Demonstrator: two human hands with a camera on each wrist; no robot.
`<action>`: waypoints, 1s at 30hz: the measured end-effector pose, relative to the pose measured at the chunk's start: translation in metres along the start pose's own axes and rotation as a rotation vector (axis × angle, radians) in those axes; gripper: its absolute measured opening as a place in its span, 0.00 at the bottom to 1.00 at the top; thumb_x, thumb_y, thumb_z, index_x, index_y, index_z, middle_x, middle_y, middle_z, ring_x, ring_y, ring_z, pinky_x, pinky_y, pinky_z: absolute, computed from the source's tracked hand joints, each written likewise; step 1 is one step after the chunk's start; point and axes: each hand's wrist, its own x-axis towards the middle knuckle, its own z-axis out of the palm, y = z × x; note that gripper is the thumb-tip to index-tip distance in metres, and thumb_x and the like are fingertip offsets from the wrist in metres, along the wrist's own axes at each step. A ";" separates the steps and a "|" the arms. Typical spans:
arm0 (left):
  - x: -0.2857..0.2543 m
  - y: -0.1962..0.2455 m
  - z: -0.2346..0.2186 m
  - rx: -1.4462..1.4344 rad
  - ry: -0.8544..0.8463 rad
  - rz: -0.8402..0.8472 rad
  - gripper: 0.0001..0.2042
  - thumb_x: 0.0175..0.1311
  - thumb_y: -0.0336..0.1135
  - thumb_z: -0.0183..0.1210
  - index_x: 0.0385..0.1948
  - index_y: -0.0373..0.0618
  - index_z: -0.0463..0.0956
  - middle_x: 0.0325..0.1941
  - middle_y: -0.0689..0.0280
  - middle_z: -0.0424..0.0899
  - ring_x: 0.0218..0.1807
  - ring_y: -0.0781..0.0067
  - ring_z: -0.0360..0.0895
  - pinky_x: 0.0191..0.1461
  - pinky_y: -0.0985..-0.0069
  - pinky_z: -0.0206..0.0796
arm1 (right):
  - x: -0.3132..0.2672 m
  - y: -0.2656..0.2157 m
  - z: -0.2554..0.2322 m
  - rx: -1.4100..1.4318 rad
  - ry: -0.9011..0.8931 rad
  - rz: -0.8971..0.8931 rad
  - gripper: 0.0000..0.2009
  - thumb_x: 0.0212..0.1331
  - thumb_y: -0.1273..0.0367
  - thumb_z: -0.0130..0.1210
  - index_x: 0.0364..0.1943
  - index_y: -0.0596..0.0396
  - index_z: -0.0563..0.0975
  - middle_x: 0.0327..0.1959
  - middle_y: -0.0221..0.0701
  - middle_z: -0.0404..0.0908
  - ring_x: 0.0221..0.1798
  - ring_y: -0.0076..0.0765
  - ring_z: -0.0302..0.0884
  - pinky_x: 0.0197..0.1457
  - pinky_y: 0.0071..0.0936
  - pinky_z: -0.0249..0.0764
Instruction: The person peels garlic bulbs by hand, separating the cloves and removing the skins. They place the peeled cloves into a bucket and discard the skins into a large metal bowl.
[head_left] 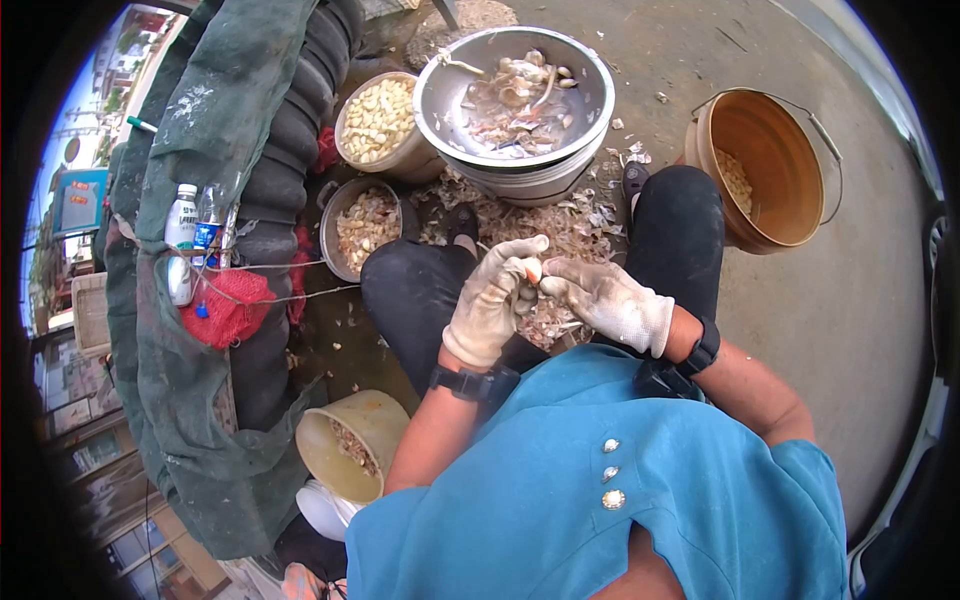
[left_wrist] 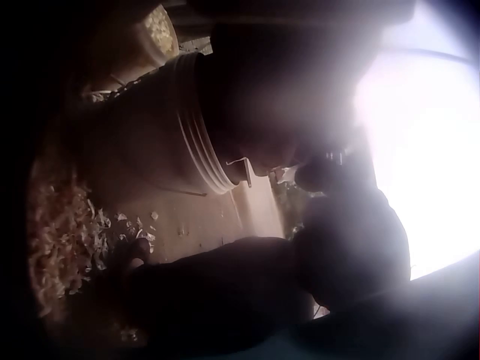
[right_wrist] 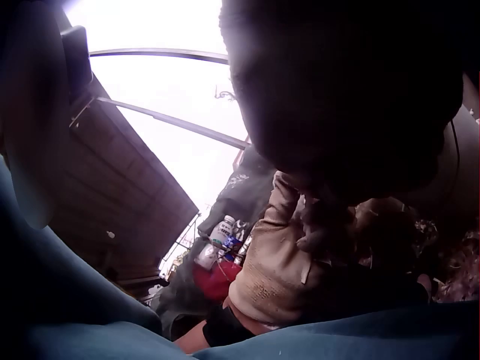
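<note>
Floor (head_left: 800, 330): grey, carrying all the containers I can see from up here.
Brown bucket (head_left: 785, 170): ahead and to the right, well apart from both hands, pale pieces at its bottom.
Metal basin (head_left: 440, 105): ahead, beyond the fingers, with skins and a few pale pieces inside.
Heap of peelings (head_left: 545, 228): on the floor between the shoes, some showing below the hands.
Left hand (head_left: 490, 310): gloved and raised; I read its fingers as curled about small stuff, with pale lumps against the palm.
Right hand (head_left: 615, 300): gloved, angled in from the right, thumb and index tips at the other hand's fingertips. Whether they pinch, I cannot tell; my wrist views are too dark.
Small pale piece (head_left: 533, 267): at the meeting of the two hands, seemingly in the left fingers, so that hand is nearer. It lies just left of the right fingertips, and I judge any pull turns on that sideways closeness. Its long axis is too small for me to tell.
</note>
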 end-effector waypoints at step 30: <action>-0.004 0.011 -0.002 0.102 -0.077 -0.123 0.24 0.64 0.37 0.59 0.58 0.34 0.66 0.49 0.61 0.79 0.42 0.80 0.75 0.46 0.84 0.67 | 0.004 0.012 -0.009 0.272 0.030 0.212 0.22 0.71 0.53 0.47 0.58 0.54 0.74 0.34 0.32 0.79 0.31 0.27 0.73 0.39 0.26 0.72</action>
